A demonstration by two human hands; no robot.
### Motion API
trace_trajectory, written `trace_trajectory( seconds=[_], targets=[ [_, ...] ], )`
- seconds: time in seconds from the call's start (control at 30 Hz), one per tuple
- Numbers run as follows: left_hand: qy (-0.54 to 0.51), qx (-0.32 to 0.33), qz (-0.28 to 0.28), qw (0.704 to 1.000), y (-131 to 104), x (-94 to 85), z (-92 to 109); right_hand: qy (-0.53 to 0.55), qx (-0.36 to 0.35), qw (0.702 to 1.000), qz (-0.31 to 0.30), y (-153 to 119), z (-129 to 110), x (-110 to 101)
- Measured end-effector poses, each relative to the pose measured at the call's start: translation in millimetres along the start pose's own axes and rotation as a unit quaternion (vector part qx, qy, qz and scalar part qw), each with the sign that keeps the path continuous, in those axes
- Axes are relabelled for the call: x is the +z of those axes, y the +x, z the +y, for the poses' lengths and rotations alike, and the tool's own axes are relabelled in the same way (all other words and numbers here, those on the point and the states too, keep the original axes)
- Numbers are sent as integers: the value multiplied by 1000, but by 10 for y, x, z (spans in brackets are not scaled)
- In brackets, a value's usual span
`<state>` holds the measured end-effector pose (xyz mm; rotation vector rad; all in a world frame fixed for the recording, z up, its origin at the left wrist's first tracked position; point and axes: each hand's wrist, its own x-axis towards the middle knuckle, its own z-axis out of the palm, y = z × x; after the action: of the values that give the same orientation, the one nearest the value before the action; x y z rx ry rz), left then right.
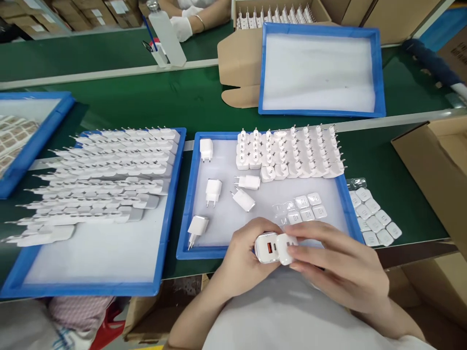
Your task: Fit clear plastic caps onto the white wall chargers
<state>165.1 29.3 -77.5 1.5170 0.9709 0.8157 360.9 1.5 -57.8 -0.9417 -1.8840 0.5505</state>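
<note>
Gripping a white charger (262,249) over the near edge of the middle tray (207,253) in the head view, the left hand (242,257) meets the right hand (346,260), whose fingertips pinch a white cover (283,249) that could sit crooked if pressed off-centre.

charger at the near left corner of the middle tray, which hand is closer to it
Left. The left hand, holding another charger, is to the right of the corner charger; the right hand, holding a white piece, is farther right.

The left grip (241,260) hides most of the white charger (261,249).
</note>
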Motion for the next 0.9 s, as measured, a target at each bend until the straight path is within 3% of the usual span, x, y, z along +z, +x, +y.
trace_trajectory(
  seconds=[0.27, 0.8, 0.9],
  targets=[
    [11, 0, -10, 1000, -27, 1, 30, -76, -41, 992, -90, -40, -4, 57],
    [11, 17, -19, 1000, 7, 6, 41, -81, -60, 990, -95, -23, -20, 57],
    [15, 14, -22, 1000, -2, 7, 50, -74, -62, 993, -72, 37, -39, 72]
  ],
)
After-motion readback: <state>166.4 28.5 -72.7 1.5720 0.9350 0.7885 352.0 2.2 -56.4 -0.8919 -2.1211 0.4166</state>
